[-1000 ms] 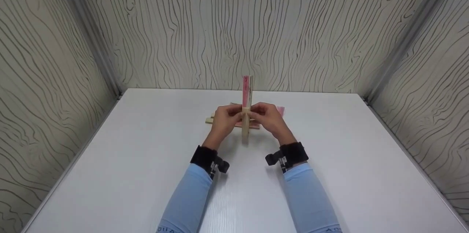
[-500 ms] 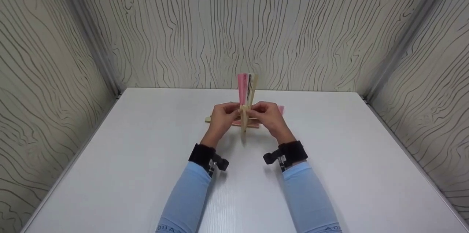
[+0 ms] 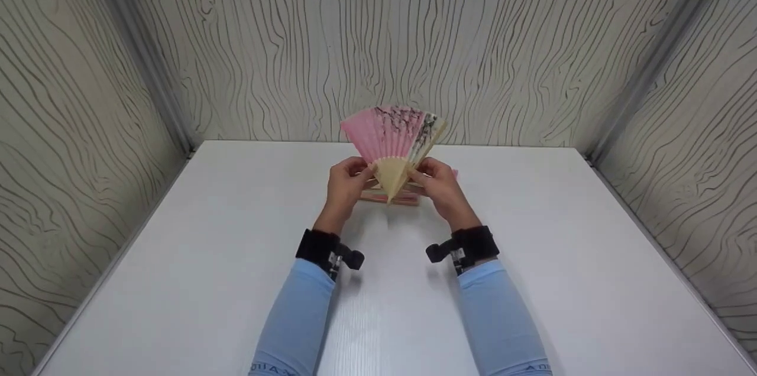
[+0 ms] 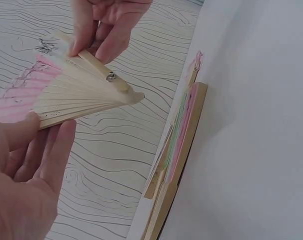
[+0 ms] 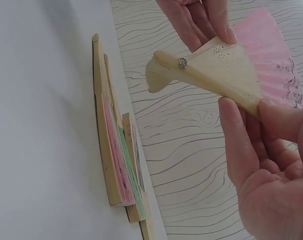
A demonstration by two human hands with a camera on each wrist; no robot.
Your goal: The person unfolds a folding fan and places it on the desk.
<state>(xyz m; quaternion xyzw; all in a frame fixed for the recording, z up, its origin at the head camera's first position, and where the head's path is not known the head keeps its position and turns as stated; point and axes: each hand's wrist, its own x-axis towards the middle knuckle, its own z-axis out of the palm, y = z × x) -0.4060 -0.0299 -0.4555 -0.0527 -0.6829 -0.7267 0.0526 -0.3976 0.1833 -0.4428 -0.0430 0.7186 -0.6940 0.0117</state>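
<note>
A pink paper fan (image 3: 390, 132) with pale wooden ribs and a dark branch drawing is held upright above the white table (image 3: 225, 281), spread partway. My left hand (image 3: 348, 178) pinches its left outer rib (image 4: 51, 119). My right hand (image 3: 439, 182) pinches the right outer rib (image 5: 231, 92). The metal pivot (image 4: 110, 76) points down toward me. Both wrist views show the fan (image 5: 226, 62) between the two hands, with the left hand (image 4: 26, 165) and right hand (image 5: 264, 155) close to the cameras.
Several folded fans (image 3: 391, 198) lie stacked on the table just behind my hands, seen edge-on as the folded fans (image 4: 176, 150) with pink and green paper (image 5: 119, 170). Wood-grain walls (image 3: 378, 39) enclose the table on three sides.
The fan was folded and upright a second ago. My hands have pulled the outer ribs apart, and it now spreads into a wide pink arc, raised slightly.
</note>
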